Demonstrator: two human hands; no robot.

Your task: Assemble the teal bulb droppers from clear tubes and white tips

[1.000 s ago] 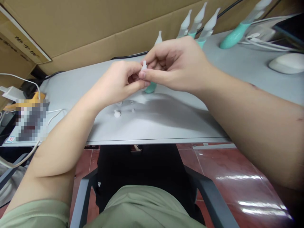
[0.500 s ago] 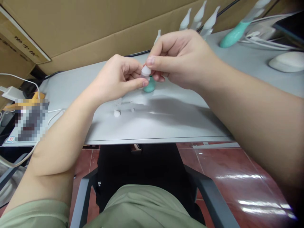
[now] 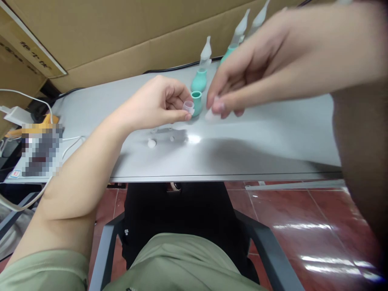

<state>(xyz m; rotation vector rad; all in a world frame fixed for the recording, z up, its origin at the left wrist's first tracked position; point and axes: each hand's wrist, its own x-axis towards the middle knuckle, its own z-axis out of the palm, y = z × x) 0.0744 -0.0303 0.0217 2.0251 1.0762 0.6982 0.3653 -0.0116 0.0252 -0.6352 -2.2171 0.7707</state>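
Between thumb and fingers, my left hand grips a small clear plastic cup, its round mouth facing up. Just beside it on the table stands a green rubber bulb with an open top. My right hand, blurred by motion, pinches a whitish translucent nozzle tip that points down to the left. Behind them is an assembled nasal aspirator with a green bulb and a white tip. Small white parts lie on the table below my left hand.
More aspirators stand at the back, partly hidden by my right hand. A cardboard wall closes off the rear of the grey table. At the left are a white charger and cables. Chair armrests flank my lap.
My right hand has pulled the nozzle tip off the clear cup and moved right with it. The cup's mouth now shows. My left hand has stayed almost in place.
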